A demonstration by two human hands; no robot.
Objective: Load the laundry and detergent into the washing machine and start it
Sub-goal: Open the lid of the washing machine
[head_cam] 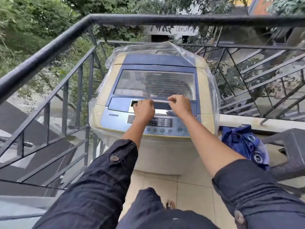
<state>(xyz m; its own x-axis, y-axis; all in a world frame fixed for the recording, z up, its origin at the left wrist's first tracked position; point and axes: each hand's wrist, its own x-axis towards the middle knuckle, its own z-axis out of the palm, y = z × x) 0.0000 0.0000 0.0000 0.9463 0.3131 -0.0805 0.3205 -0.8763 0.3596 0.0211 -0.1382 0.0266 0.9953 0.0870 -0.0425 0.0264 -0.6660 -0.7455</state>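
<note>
Both hands on lid handle (151, 104), which runs left-right along washing machine (156, 100) lid's near edge. Left hand (143, 110) fingers curled into it; right hand (179, 104) loosely closed, grip unclear. Lid shut. Blue laundry (242, 142) waits near right, nearer right hand.

Soft, even daylight fills the outdoor view, with no hard shadows. The washer's lid (155, 84) carries pale reflections, and the plastic cover (166, 47) shows whitish glare along its folds. Wide-angle distortion bends the railing (49, 45) into a curve and stretches the sleeves (92, 187) at the bottom edge. Foliage (24, 22) and far corners look smeared and soft; the panel (158, 123) lettering is slightly blurred.
</note>
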